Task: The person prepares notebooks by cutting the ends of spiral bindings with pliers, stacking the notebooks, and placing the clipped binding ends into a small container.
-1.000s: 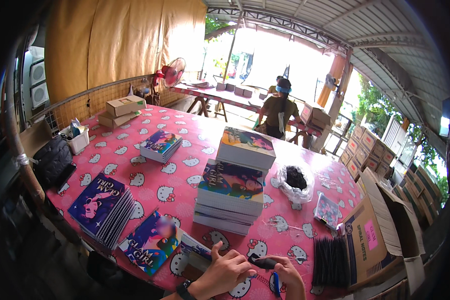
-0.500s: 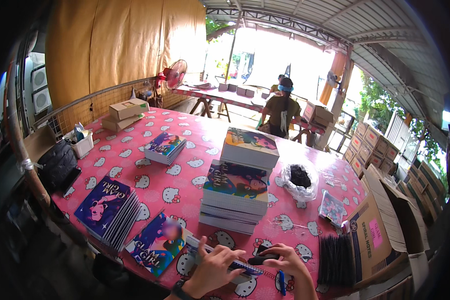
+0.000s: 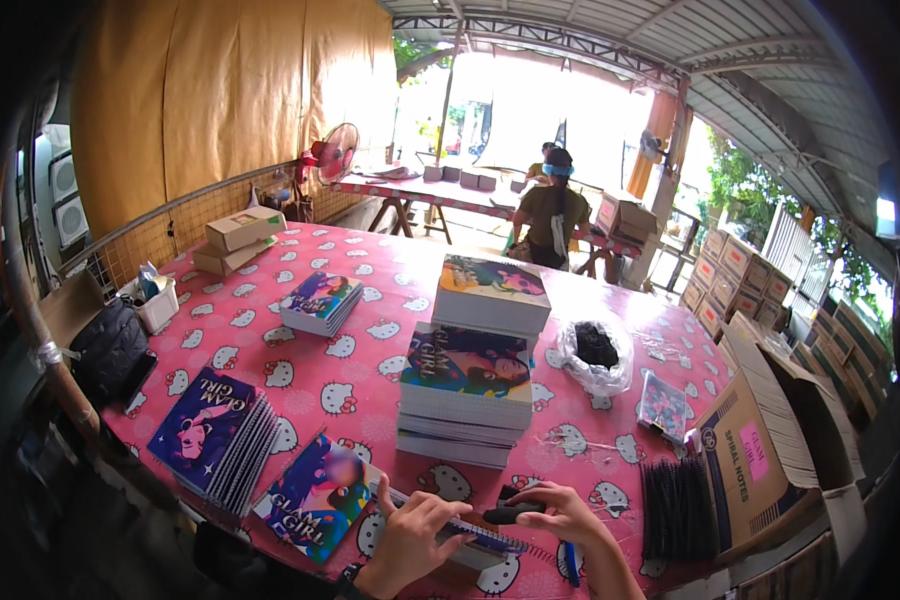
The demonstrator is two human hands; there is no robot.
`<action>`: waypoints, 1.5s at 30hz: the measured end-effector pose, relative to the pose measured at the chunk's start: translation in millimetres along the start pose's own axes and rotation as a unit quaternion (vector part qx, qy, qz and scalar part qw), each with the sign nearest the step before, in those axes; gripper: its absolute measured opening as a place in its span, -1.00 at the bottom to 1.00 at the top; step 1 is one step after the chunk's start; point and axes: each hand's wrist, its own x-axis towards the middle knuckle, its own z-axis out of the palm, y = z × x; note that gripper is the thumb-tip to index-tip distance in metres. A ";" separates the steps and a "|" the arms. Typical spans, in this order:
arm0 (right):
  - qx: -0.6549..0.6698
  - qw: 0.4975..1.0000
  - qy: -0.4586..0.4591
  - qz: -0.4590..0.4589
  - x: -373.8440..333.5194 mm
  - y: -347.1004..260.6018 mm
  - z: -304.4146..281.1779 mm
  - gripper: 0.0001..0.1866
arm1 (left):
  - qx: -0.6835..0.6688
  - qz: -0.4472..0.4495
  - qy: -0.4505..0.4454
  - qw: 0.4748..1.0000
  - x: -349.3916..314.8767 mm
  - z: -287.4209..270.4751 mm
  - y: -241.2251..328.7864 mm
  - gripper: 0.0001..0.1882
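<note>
My left hand (image 3: 415, 540) presses on a thick notebook (image 3: 460, 568) at the table's front edge, thumb and fingers along its bound side. A dark spiral coil (image 3: 500, 540) runs along that edge, and its loose end sticks out to the right. My right hand (image 3: 558, 522) grips a small black tool (image 3: 510, 507), whose exact kind I cannot make out, just above the coil. Beneath the right wrist lies a blue pen-like thing (image 3: 571, 563). Left of my hands rests a colourful notebook cover (image 3: 315, 500). Much of the worked notebook is hidden by my left hand.
Tall book stacks (image 3: 465, 395) stand ahead. Bound notebooks (image 3: 210, 435) lie at left, with a smaller stack (image 3: 320, 302) behind. At right are black coils (image 3: 676, 510), a cardboard box (image 3: 760, 460) and a plastic bag (image 3: 597, 350). A person (image 3: 553, 215) is at the far table.
The view has shifted slightly. My right hand has moved a little left with the black tool, along the coil. My left hand stays on the notebook.
</note>
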 end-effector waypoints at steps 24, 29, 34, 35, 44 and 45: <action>0.083 0.969 -0.069 -0.224 3.2 -30.9 17.7 -0.51 | -0.505 -0.173 0.210 0.819 -24.5 -0.5 -45.8 -0.28; 0.147 0.981 -0.044 -0.120 20.2 -12.6 12.5 -0.48 | -0.424 -0.164 0.261 0.852 -26.9 18.7 -52.2 -0.40; 0.093 0.988 -0.049 -0.113 27.8 -3.2 15.1 -0.50 | -0.444 -0.238 0.262 0.823 -23.6 10.3 -43.2 -0.51; 0.112 0.988 -0.037 -0.095 30.6 -3.4 11.5 -0.51 | -0.438 -0.230 0.259 0.829 -24.5 9.5 -43.5 -0.52; 0.307 0.915 -0.154 -0.210 43.7 -28.9 28.4 -0.40 | -0.431 -0.260 0.245 0.829 -30.5 6.8 -47.9 -0.63; 0.194 0.960 -0.129 -0.152 51.9 -32.8 28.4 -0.39 | -0.391 -0.248 0.241 0.853 -27.3 5.1 -47.4 -0.64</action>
